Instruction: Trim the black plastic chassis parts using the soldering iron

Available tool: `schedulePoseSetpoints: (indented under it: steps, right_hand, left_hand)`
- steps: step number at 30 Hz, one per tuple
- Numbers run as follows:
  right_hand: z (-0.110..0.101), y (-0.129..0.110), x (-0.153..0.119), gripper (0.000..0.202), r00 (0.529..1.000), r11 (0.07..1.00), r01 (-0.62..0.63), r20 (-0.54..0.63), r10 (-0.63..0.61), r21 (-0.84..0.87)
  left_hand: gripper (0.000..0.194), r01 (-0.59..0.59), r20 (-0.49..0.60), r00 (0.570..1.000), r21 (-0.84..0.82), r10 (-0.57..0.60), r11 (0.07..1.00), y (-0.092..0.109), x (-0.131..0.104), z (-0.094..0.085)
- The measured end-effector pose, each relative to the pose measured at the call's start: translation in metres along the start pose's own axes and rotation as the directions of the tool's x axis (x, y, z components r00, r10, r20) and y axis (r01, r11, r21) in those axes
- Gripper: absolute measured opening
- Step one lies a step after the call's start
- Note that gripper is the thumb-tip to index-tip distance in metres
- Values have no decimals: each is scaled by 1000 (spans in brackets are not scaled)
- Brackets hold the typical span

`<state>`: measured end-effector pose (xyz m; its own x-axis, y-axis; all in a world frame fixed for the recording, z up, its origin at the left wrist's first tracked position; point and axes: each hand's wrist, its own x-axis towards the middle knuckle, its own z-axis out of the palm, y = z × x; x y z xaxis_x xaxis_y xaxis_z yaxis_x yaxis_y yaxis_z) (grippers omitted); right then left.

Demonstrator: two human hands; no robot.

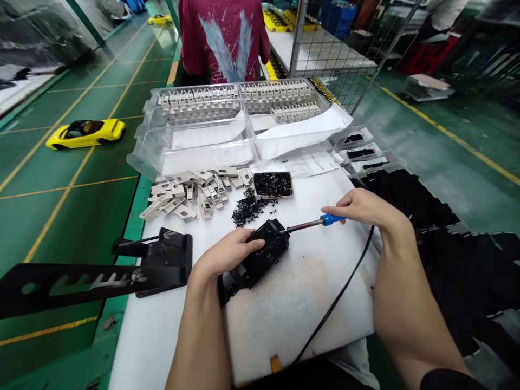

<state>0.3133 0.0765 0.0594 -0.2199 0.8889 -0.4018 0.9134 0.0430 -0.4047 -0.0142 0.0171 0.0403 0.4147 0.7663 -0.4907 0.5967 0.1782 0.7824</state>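
My right hand (362, 208) grips the blue handle of a soldering iron (332, 219), whose cord hangs down across the white worktop. The iron's metal tip meets the far right end of a black plastic housing (266, 252); the exact contact is too small to make out. On that housing rests my left hand (227, 252), thumb over its top and fingers around the far side, keeping it against the worktop. Just beyond it lie a pile of small black plastic pieces (246, 210) and a box (273, 185) filled with similar pieces.
Loose light-grey plastic parts (205, 189) are heaped at the back left. Behind them stands a clear divided tray (249, 142) with rows of parts. A black stand (164, 260) sits at left. A co-worker (223, 38) is beyond; a yellow toy car (86, 134) is at left.
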Motion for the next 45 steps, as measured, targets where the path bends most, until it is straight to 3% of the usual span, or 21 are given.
schedulePoseSetpoints:
  steps: [19, 29, 45]
  right_hand:
    - [1, 3, 6, 70, 998, 998, 60, 38, -59, -23]
    - [-1, 3, 5, 69, 997, 997, 65, 49, -64, -37]
    - [-3, 3, 2, 66, 997, 997, 62, 54, -60, -37]
  left_hand:
    - [36, 6, -12, 1000, -50, -7, 999, 10, -2, 0]
    - [35, -9, 58, 998, -31, 10, 999, 3, 3, -2]
    - [39, 40, 68, 997, -54, -36, 998, 4, 1, -2]
